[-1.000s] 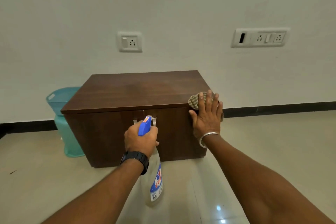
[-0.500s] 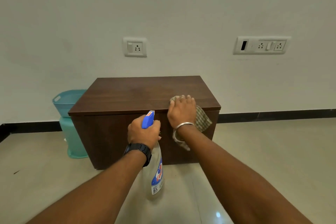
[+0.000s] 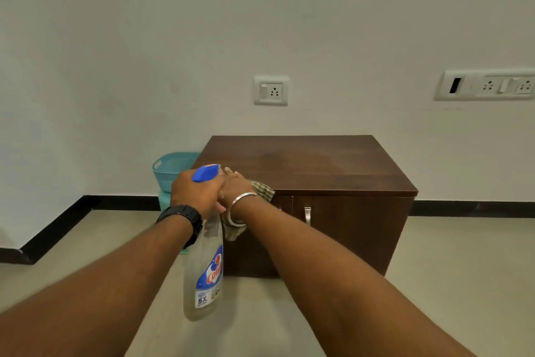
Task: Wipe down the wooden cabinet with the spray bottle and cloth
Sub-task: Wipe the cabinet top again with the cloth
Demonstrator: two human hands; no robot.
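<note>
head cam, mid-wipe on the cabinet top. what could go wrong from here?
1. The left hand holding the spray bottle is tight against the right hand at the front left corner of the cabinet; a wipe stroke may knock the bottle.
2. Much of the checked cloth hangs over the front edge and may slip off.
3. A stray spray could reach the wall socket above.

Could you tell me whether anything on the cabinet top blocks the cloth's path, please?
Nothing visible does: the cabinet top lies bare to the right of the cloth under the right hand. The left hand holds the spray bottle off its front-left corner.
</note>
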